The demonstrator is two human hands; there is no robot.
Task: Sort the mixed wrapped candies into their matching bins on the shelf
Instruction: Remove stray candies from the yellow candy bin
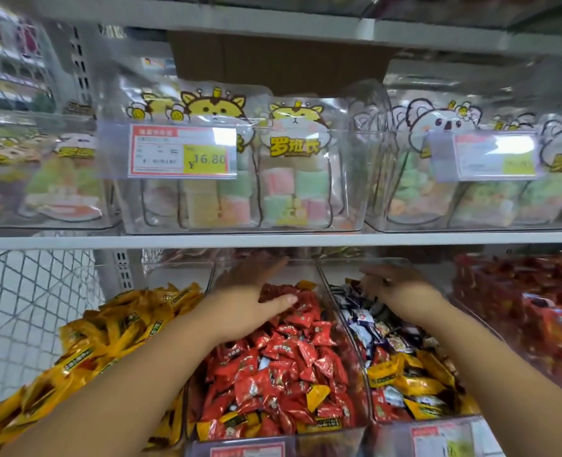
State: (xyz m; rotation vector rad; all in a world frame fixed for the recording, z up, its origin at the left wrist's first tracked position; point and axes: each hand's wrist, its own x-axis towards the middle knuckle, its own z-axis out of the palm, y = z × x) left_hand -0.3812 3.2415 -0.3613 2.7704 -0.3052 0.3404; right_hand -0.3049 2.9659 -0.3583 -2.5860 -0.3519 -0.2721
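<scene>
Left hand (243, 291) lies flat on red candies (289, 354), right hand (391, 283) curls into blue-white candies (362, 319), hold unclear; stray yellow candy (317, 394) sits body-side of left hand.

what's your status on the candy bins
Left hand flat over red candies. Right hand down in mixed bin, grip hidden. Yellow strays among reds.
</scene>
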